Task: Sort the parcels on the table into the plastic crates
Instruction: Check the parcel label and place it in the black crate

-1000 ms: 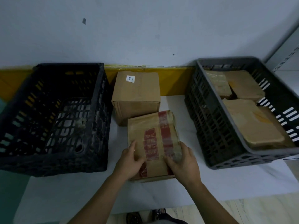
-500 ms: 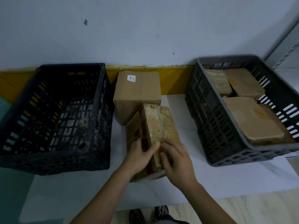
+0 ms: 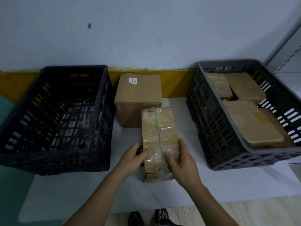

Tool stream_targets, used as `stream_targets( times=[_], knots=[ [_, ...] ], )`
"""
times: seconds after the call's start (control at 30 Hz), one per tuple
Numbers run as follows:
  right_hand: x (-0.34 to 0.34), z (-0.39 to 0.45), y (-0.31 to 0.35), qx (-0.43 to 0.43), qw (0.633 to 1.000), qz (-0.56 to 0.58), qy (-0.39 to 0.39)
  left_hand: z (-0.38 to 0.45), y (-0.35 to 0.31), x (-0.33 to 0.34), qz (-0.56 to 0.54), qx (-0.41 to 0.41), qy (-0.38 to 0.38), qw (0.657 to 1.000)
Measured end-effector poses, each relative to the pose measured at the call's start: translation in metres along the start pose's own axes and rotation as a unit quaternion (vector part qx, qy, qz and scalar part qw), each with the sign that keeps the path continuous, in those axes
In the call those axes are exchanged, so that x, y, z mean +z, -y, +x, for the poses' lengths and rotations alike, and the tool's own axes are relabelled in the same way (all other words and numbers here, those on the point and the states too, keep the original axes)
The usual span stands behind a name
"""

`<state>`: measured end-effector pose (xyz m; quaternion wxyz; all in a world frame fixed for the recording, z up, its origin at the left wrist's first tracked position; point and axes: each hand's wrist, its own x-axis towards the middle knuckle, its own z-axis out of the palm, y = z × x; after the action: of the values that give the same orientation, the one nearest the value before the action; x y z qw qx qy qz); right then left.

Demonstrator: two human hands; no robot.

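A: Flipped, that parcel (image 3: 160, 141) was. A second back its red-printed face was up, half a second back it stood on edge, and now the clear-taped seam side faced up.

B: Where did it sit?

A: On the table (image 3: 101, 191), between the two crates, far end touching or just in front of the box (image 3: 138, 98). Its near end looked slightly raised, but I couldn't tell if it was off the surface.

B: Hands?

A: Both were on the near end. Left hand (image 3: 132, 158) gripped the left edge, thumb on top, fingers curled round the side. Right hand (image 3: 180, 162) gripped the right edge, thumb on the tape, fingers wrapped down the side. Neither was spread flat.

B: Crates?

A: Black crate (image 3: 53, 162) on the left showed nothing inside that I could make out; it was dark. Grey crate (image 3: 241, 160) on the right held several brown parcels already. Camera shifted a little, crates and box looked unmoved.

B: Meaning for the task?

A: Probably the flip was a check for a label, to decide which crate. No label was visible on the taped face. Sorting was partway: this parcel and the box were still out. Next likely a lift into one crate; which one I couldn't say.
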<state>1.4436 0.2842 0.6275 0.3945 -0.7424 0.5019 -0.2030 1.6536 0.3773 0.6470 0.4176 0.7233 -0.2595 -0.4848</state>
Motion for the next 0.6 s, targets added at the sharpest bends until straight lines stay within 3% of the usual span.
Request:
stream_targets(
  times=[0.3, 0.4, 0.5, 0.6],
  knots=[
    [0.006, -0.002, 0.011, -0.016, 0.999, 0.041, -0.01, 0.0, 0.007, -0.003, -0.013, -0.008, -0.016, 1.0],
    [0.007, -0.004, 0.015, -0.043, 0.998, 0.029, -0.032, 0.0, 0.006, -0.001, 0.079, 0.08, -0.052, 0.992],
    [0.013, -0.005, 0.02, -0.081, 0.996, 0.018, -0.026, -0.001, 0.0, 0.005, 0.208, 0.16, -0.112, 0.958],
    [0.02, -0.006, 0.018, -0.091, 0.994, 0.062, 0.003, -0.007, -0.007, 0.009, 0.269, 0.08, -0.146, 0.948]
  ],
)
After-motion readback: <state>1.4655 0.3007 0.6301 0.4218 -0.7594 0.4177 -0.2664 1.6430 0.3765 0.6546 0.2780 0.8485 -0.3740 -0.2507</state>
